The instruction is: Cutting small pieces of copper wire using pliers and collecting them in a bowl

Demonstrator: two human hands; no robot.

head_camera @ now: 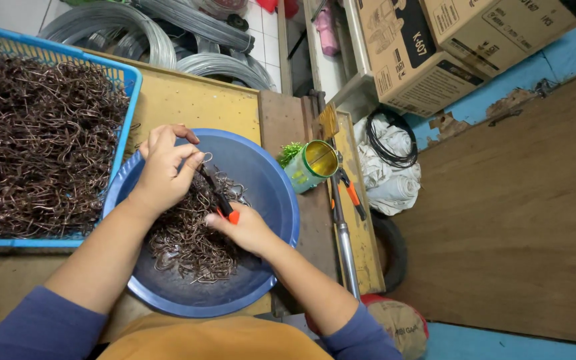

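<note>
My left hand [163,167] pinches a small bent wire hook [205,159] over a round blue basin [271,190]. My right hand [245,228] grips pliers [221,197] with orange-and-black handles, whose jaws point up at the wire piece. A pile of brown wire hooks [188,243] lies in the basin under both hands. Part of the pliers' handles is hidden inside my right palm.
A blue plastic crate [128,77] full of brown wire hooks stands at the left on a yellow bench. A green tin can [311,165] lies beside the basin, with another orange-handled tool [351,190] next to it. Coils of grey wire, cardboard boxes and white rags sit behind.
</note>
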